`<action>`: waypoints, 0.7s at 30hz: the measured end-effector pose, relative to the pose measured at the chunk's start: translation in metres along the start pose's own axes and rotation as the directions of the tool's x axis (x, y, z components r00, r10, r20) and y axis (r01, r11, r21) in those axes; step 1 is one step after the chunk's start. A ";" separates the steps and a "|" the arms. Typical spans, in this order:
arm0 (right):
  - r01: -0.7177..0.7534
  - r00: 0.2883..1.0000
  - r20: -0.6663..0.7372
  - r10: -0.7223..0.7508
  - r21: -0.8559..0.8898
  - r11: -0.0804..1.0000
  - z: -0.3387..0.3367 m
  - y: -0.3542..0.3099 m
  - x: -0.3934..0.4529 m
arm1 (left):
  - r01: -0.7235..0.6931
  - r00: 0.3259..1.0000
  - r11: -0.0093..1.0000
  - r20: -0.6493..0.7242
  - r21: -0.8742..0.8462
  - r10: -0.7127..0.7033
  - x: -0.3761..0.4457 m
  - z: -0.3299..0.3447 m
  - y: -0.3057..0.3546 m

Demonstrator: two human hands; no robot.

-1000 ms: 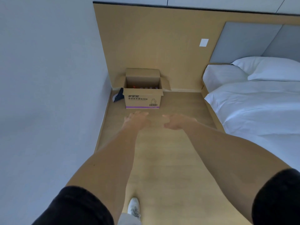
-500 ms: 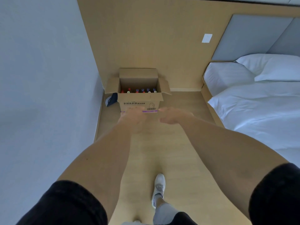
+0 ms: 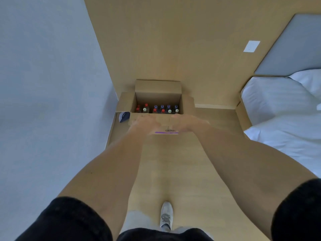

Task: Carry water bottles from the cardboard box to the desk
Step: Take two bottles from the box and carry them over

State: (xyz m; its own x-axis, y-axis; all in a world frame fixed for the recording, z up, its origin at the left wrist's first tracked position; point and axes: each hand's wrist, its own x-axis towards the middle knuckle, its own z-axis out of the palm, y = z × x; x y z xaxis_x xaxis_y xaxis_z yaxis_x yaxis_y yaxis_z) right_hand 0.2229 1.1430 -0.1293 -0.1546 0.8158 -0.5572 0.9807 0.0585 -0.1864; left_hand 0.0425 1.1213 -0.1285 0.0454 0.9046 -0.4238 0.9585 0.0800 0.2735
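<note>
An open cardboard box [image 3: 158, 94] is sitting on a wooden floor [image 3: 182, 171], pushed against a tan wood-panelled wall [image 3: 165, 40], with its flaps folded outward. Inside it, water bottles [image 3: 157, 109] are standing upright in two rows, showing red, blue and white caps. Both of the person's bare arms are stretching forward toward the box. The left hand [image 3: 144, 122] and the right hand [image 3: 186, 123] are hovering palm-down in front of the box's near wall, overlapping it in the view and holding nothing. Both hands are blurred, so the fingers appear loosely spread rather than curled, and whether they are touching the cardboard cannot be told. A small dark blue object [image 3: 124, 116] is lying on the floor just beside the box's left flap. A grey wall [image 3: 43, 101] is running along the left. A bed with white sheets [image 3: 281, 115] is standing to the right. One white shoe [image 3: 166, 215] is showing below, between the arms.
</note>
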 end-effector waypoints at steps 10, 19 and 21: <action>-0.042 0.999 0.015 0.041 0.067 0.997 -0.050 0.030 0.084 | 0.008 1.000 1.000 0.012 0.007 -0.008 0.110 -0.029 0.017; -0.084 0.996 0.015 0.083 0.115 0.990 -0.101 0.029 0.185 | -0.013 0.998 1.000 0.062 -0.003 0.013 0.235 -0.060 -0.004; -0.104 0.994 0.031 0.101 0.125 0.987 -0.113 0.025 0.213 | -0.023 0.997 1.000 0.072 -0.005 0.023 0.266 -0.070 -0.011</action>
State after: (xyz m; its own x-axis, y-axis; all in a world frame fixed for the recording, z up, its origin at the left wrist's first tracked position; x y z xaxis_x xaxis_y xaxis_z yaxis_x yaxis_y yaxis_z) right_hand 0.2278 1.3836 -0.1609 -0.0581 0.7994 -0.5979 0.9689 -0.0992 -0.2267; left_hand 0.0240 1.3899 -0.1835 0.0873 0.8739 -0.4783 0.9559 0.0616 0.2871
